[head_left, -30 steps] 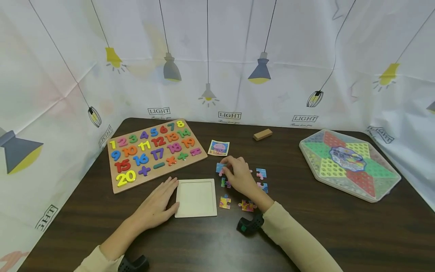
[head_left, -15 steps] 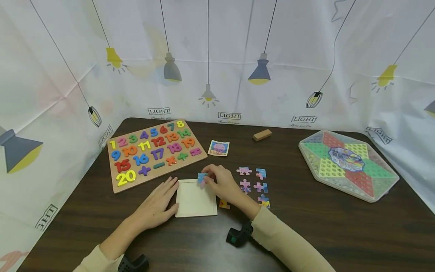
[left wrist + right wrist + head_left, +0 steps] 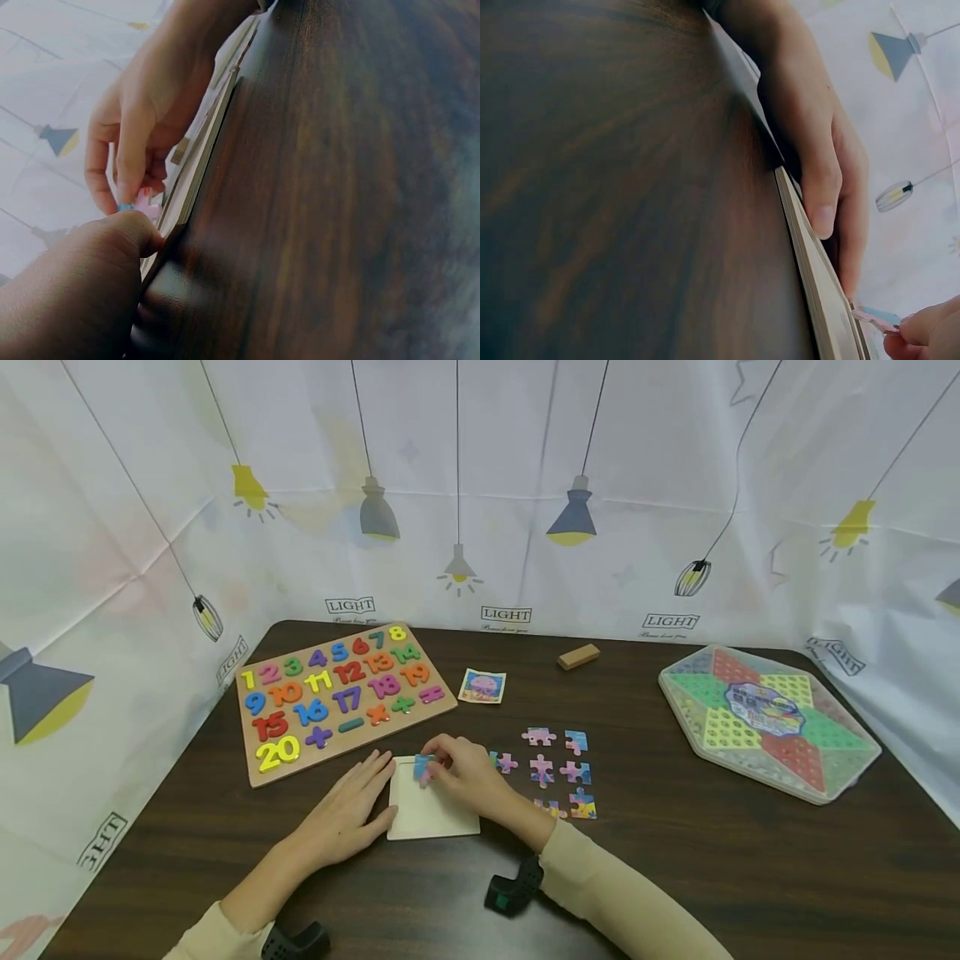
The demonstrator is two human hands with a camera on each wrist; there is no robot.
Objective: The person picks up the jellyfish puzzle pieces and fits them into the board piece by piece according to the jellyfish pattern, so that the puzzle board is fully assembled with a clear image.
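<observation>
My right hand pinches a blue and pink jigsaw piece between thumb and fingers. The piece is at the top left corner of a shallow cream puzzle tray; in the right wrist view the piece tilts at the tray's rim. Along the tray's left edge rests my left hand, its fingers straight and the thumb touching the rim. Several loose jigsaw pieces lie in rows right of the tray, some partly hidden by my right hand and forearm.
A small picture card lies behind the tray. A wooden number board is at the left. A wooden block sits at the back, and a hexagonal board game box is on the right of the dark table.
My right hand has taken the blue and pink jigsaw piece from the loose rows and carried it left to the tray's top left corner. The left hand has stayed in place.
</observation>
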